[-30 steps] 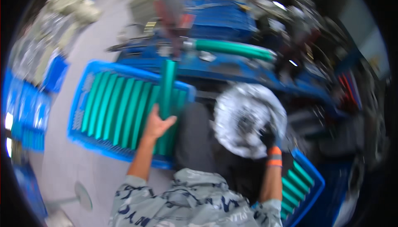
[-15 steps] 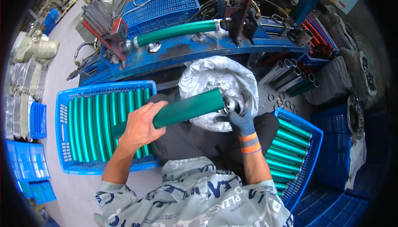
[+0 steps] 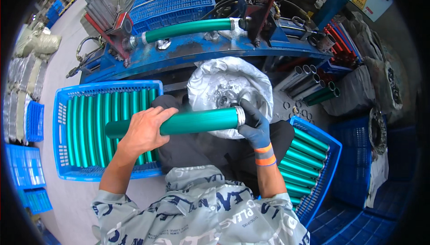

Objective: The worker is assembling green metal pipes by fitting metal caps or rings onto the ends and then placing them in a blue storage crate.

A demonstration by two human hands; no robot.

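Note:
My bare left hand [image 3: 145, 131] wraps around a green tube [image 3: 201, 120], held nearly level across my lap. A silver metal end ring [image 3: 240, 116] sits at the tube's right end. The grey-gloved right hand [image 3: 256, 126] is closed on that ring, thumb and fingers around its edge. Just beyond the tube stands a white sack [image 3: 197, 84] with its mouth rolled open. Loose silver metal rings [image 3: 226, 95] lie inside it. Whether the ring is fully seated on the tube, I cannot tell.
Green tubes fill a blue crate [image 3: 57, 133] at left and another blue crate [image 3: 330, 178] at right. Ahead, a blue machine bench [image 3: 188, 50] clamps one green tube [image 3: 188, 30]. Bare metal tubes [image 3: 291, 81] lean beneath it, near loose rings [image 3: 298, 110] on the floor.
My right hand has brought the metal ring onto the tube's right end. The tube has swung from slanted to nearly level, its right end coming lower. My left hand keeps its grip.

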